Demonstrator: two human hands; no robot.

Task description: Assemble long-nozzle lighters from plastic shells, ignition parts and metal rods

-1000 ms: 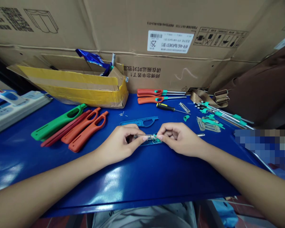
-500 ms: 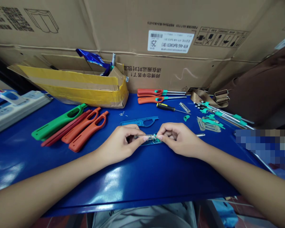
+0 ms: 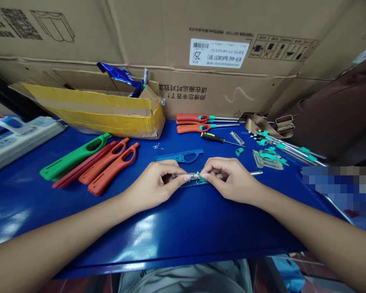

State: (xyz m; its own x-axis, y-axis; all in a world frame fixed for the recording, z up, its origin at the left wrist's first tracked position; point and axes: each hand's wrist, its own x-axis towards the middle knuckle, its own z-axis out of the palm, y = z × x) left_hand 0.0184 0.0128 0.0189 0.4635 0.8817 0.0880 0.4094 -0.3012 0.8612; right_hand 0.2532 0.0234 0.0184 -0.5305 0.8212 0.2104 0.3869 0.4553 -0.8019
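Note:
My left hand (image 3: 157, 181) is closed, thumb and fingers pinching a clear lighter fuel tank (image 3: 192, 176) that lies level. At the tank's right end, my right hand (image 3: 228, 177) is closed on a small teal piece (image 3: 202, 178) with thin wire by it; the fingers hide part of it. A metal lighter tube (image 3: 256, 173) sticks out to the right from behind the right hand. Below the fingertips lies a blue shell half (image 3: 195, 184), mostly covered. Another blue shell half (image 3: 179, 156), with a trigger opening, rests just beyond my hands.
Green (image 3: 75, 158) and orange lighter shells (image 3: 113, 169) lie left. Behind are two assembled lighters (image 3: 192, 119), a screwdriver (image 3: 213, 138) and a taped carton (image 3: 110, 116). Metal tubes (image 3: 293, 148) and clear tanks (image 3: 266, 159) lie right; a power strip (image 3: 27, 138) is far left.
My right hand's fingers have shifted very slightly at the tank's end. The left hand and the things on the table look the same.

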